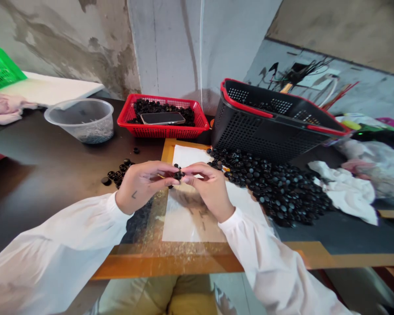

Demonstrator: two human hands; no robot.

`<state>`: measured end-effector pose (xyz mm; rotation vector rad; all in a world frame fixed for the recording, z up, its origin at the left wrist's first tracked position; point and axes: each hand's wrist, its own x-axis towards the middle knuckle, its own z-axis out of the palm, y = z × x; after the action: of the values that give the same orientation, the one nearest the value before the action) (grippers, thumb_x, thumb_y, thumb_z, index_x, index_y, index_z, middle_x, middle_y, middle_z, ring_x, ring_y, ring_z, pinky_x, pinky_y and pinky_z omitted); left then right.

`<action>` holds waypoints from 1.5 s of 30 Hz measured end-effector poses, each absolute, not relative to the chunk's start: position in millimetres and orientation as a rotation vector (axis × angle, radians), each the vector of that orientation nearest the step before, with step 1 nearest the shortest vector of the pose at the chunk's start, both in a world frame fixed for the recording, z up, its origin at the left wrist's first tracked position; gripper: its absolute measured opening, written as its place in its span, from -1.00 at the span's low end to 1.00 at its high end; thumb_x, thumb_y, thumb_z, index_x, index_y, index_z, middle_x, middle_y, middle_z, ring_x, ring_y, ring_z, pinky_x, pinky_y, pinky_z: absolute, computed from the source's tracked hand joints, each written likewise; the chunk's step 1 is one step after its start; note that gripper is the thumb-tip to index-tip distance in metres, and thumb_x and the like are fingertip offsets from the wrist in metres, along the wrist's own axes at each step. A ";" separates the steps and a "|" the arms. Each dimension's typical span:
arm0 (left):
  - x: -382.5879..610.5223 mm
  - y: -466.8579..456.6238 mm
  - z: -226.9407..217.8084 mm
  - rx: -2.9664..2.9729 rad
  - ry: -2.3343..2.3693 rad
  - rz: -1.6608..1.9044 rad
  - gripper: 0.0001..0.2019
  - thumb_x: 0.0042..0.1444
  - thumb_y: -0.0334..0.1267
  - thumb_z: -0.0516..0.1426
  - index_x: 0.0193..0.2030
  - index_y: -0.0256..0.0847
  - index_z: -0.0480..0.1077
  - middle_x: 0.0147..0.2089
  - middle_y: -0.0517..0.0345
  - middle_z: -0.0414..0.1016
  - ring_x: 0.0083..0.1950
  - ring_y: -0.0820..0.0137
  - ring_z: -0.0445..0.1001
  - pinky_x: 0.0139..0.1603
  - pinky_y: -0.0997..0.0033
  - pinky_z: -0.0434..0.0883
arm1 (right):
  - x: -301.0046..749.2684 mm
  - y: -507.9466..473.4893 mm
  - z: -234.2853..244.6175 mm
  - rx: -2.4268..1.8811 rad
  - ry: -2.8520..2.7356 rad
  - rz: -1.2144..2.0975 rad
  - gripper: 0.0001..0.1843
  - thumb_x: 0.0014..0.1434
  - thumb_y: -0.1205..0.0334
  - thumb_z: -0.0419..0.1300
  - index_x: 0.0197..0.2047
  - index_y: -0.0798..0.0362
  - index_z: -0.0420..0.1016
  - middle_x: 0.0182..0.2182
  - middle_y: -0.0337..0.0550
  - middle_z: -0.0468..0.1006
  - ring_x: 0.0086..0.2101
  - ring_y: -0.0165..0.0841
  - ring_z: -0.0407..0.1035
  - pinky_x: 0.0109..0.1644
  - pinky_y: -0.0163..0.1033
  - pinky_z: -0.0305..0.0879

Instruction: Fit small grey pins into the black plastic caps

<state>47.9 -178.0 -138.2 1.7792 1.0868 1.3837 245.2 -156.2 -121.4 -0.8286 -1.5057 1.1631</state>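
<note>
Between the fingertips of both hands is a small black plastic part (179, 175), held above a white paper sheet (197, 218). My left hand (144, 181) pinches it from the left, and my right hand (208, 181) pinches it from the right. The fingers cover much of the part, so its exact kind does not show. A large heap of round black caps (276, 188) lies just right of my right hand. Near my left wrist sits a smaller group of black caps (118, 173).
At the back stand a clear plastic tub (80, 107) with thin metal pieces, a red basket (124, 124) of black parts with a phone (163, 118) on it, and a tall black basket (249, 131). White cloth (346, 188) lies at right. Tape (170, 264) lines the table's front edge.
</note>
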 end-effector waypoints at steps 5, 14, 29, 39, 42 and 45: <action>49.6 -178.1 -138.8 1.737 1.113 1.413 -0.78 0.10 -0.17 0.36 -0.11 -0.14 0.64 -0.09 0.01 0.69 -0.14 0.26 0.67 -0.10 0.32 0.65 | 245.7 -159.4 -121.4 -0.836 -1.506 1.210 -0.84 0.03 0.20 0.45 -0.25 -0.08 0.72 -0.24 -0.19 0.67 -0.25 -0.35 0.53 -0.19 -0.28 0.50; 50.3 -178.7 -135.8 1.701 1.108 1.446 -0.76 0.06 -0.22 0.39 -0.12 -0.21 0.64 -0.18 0.02 0.70 -0.25 0.33 0.68 -0.21 0.42 0.64 | 246.4 -163.3 -118.9 -0.828 -1.590 1.025 -0.82 0.09 0.28 0.43 -0.19 -0.09 0.72 -0.21 -0.19 0.68 -0.26 -0.36 0.55 -0.22 -0.32 0.54; 52.0 -179.7 -132.4 1.810 1.203 1.430 -0.77 0.09 -0.20 0.37 -0.11 -0.17 0.63 -0.20 0.07 0.69 -0.28 0.37 0.65 -0.26 0.45 0.63 | 241.9 -163.7 -117.7 -0.805 -1.388 1.245 -0.80 0.01 0.23 0.47 -0.24 -0.02 0.68 -0.30 -0.21 0.73 -0.26 -0.31 0.63 -0.08 -0.22 0.60; 47.7 -177.9 -136.0 1.952 1.193 1.393 -0.78 0.14 -0.19 0.34 -0.06 -0.09 0.64 -0.10 0.06 0.69 -0.14 0.31 0.64 -0.22 0.42 0.61 | 242.6 -165.4 -118.7 -0.827 -1.434 1.166 -0.79 0.03 0.34 0.43 -0.21 -0.05 0.67 -0.24 -0.23 0.72 -0.20 -0.32 0.62 0.02 -0.19 0.58; 47.1 -177.2 -135.9 1.958 1.196 1.382 -0.77 0.15 -0.19 0.33 -0.04 -0.10 0.64 -0.08 0.02 0.69 -0.12 0.28 0.64 -0.22 0.40 0.59 | 242.6 -164.1 -121.0 -0.784 -1.426 1.187 -0.69 0.04 0.36 0.42 -0.11 -0.07 0.65 -0.20 -0.23 0.71 -0.17 -0.34 0.61 0.05 -0.20 0.57; 46.1 -176.9 -134.2 2.025 1.178 1.380 -0.77 0.17 -0.18 0.32 -0.03 -0.09 0.64 -0.08 0.01 0.67 -0.14 0.30 0.63 -0.25 0.43 0.58 | 244.4 -159.7 -123.3 -0.776 -1.429 1.245 -0.58 0.02 0.36 0.43 -0.02 -0.08 0.61 -0.14 -0.20 0.70 -0.16 -0.34 0.61 0.05 -0.19 0.58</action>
<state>46.1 -176.9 -134.2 2.0253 1.1778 1.3798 244.4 -159.7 -123.3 -0.7757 -1.4288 1.2447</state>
